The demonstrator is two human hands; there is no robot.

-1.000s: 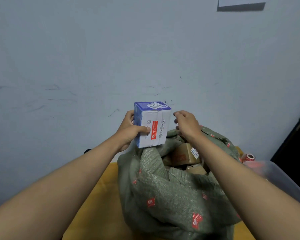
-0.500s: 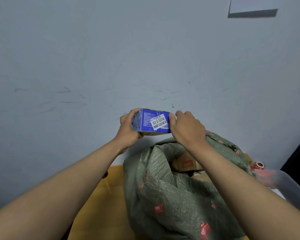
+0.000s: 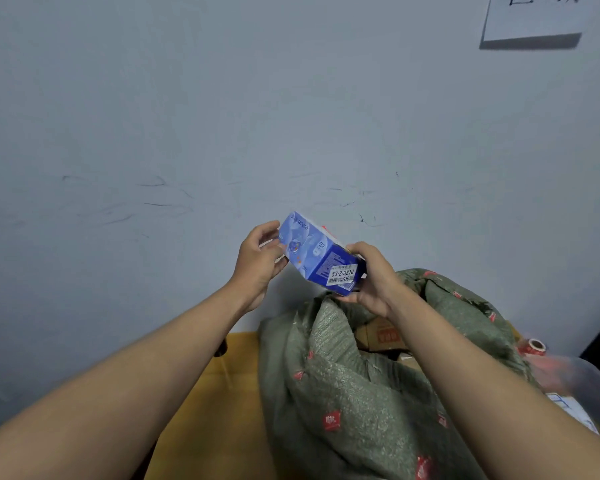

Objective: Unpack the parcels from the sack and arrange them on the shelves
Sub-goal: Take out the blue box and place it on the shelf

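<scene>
While both hands lift it, the blue box [image 3: 317,254] is tilted in the air above the green sack [image 3: 354,393].
Left hand [image 3: 257,259] holds its left end with curled fingers; right hand [image 3: 371,278] grips the labelled end. The sack stands on the yellow counter [image 3: 215,403], against its back edge.

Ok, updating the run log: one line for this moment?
blue box | held above sack | left hand, right hand gripping | shelves unseen

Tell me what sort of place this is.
Probably a parcel pickup or sorting room: a green woven sack full of cardboard parcels, a blue box with a shelf-code sticker held in both hands, and a tape roll.
</scene>
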